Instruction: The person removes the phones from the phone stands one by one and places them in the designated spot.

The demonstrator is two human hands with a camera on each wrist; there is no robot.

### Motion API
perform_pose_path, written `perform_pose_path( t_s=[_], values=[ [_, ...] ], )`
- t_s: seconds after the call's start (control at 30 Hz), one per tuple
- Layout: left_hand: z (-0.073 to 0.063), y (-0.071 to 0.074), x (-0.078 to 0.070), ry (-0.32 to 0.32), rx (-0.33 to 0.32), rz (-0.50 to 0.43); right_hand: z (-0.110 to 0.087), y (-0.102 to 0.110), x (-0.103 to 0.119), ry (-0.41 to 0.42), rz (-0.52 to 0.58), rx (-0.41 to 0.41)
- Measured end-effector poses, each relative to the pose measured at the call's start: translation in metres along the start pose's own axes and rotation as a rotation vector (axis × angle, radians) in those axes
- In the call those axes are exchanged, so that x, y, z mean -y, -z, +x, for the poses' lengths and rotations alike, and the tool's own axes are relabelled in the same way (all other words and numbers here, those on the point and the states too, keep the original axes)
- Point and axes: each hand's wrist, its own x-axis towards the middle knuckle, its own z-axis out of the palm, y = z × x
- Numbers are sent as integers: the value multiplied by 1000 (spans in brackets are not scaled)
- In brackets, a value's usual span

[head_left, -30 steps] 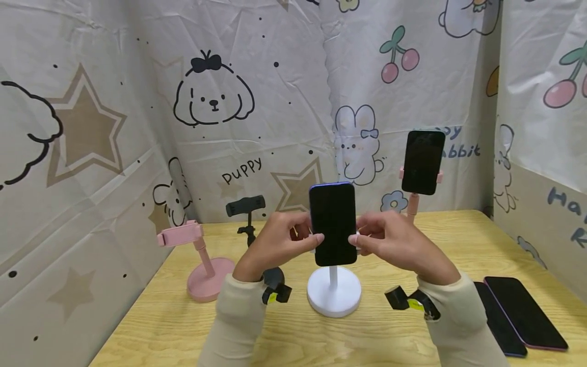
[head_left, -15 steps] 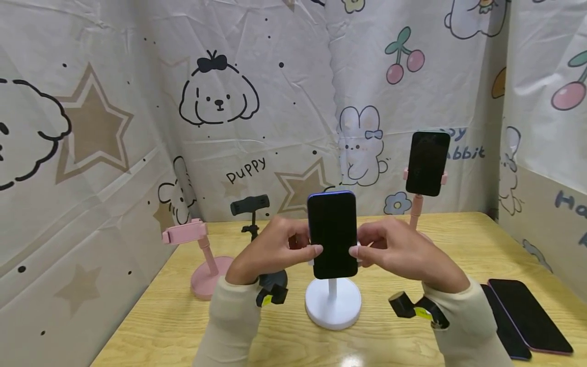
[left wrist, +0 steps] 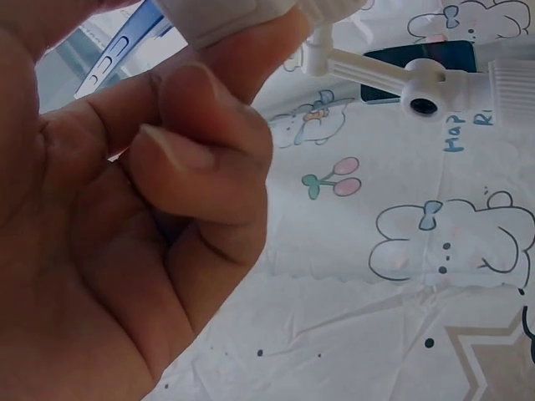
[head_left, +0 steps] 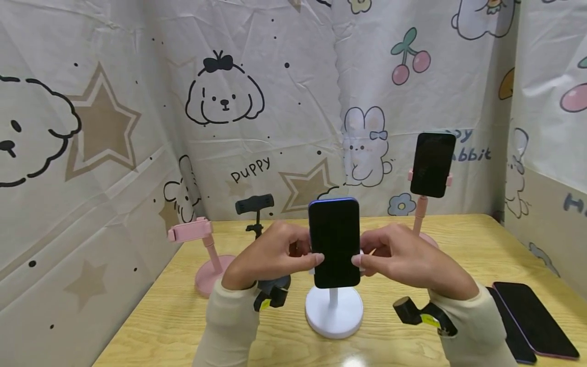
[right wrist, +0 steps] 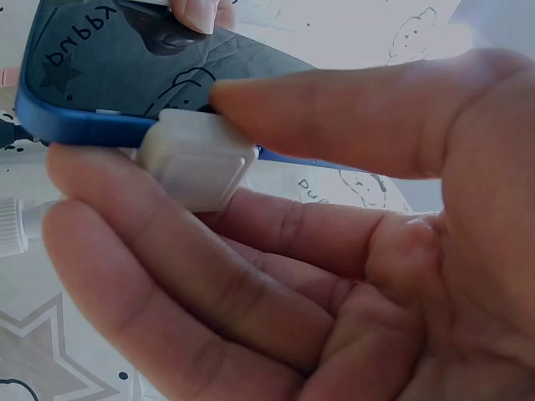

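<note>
A blue-edged phone (head_left: 335, 242) with a dark screen stands upright in the clamp of a white phone stand (head_left: 334, 312). My left hand (head_left: 275, 252) grips its left side, thumb on the screen and fingers behind. On the opposite side my right hand (head_left: 405, 257) does the same. In the right wrist view, the white clamp end (right wrist: 201, 159) wraps the phone's blue edge, between my thumb and fingers. The left wrist view shows my fingers curled below a white clamp part (left wrist: 234, 17), with the phone's blue edge beside it.
Behind my left hand stand a pink phone stand (head_left: 213, 255) and a black one (head_left: 255, 204). At back right, a pink stand holds another phone (head_left: 433, 164). Two phones lie at the right, one pink-edged (head_left: 536, 318). Printed cloth (head_left: 293, 102) surrounds the wooden table (head_left: 390, 331).
The white stand and its phone have slid across the table toward me, both hands moving with them and keeping their grip. The head view has turned slightly left.
</note>
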Motion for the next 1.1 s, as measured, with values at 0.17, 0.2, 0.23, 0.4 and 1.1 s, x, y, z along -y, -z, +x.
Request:
perform_pose_path(
  t_s=[0.17,0.2,0.23,0.4,1.1],
  values=[
    [-3,1,-5,-12,19,10,-3,0,2,16,22,21],
    [-3,1,-6,-14,21,16,-3,0,3,23,25,26],
    [-4,1,-7,-16,25,20,-4,0,3,26,27,29],
    [-6,3,-12,-14,41,33,-6,-2,5,21,23,43],
    [-9,7,-12,6,87,67,-4,-1,4,77,21,54]
  ],
)
